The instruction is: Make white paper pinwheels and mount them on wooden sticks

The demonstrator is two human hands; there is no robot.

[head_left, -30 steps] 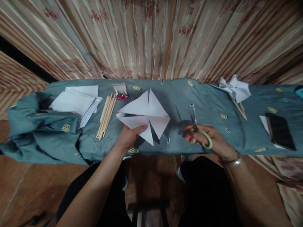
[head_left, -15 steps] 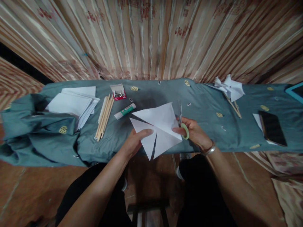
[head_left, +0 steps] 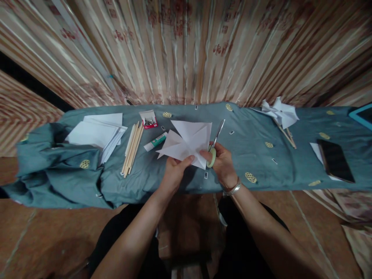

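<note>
A white paper sheet (head_left: 187, 136), slit inward from its edges, is held over the near middle of the table. My left hand (head_left: 173, 173) is closed on its lower edge, thumb on top. My right hand (head_left: 223, 164) keeps a pair of scissors (head_left: 213, 154) with pale green handles, blades pointing away and up to the right. The thumb of that hand also presses on the paper's right side, and its other fingers are partly hidden. Just left of the paper lies a glue stick (head_left: 156, 142) with a green and white label.
Wooden sticks (head_left: 133, 149), an open red box (head_left: 149, 120) of small metal pieces and stacked white paper (head_left: 93, 131) lie on the left. Further right are a paper pinwheel (head_left: 280, 112) on sticks, a phone (head_left: 335, 161) and a blue-edged device (head_left: 362, 116). A grey-green cloth (head_left: 247, 155) covers the table.
The paper has been turned and drawn together, so its slits now face left and up. Both hands have come closer together, the right one moving left with the scissors.
</note>
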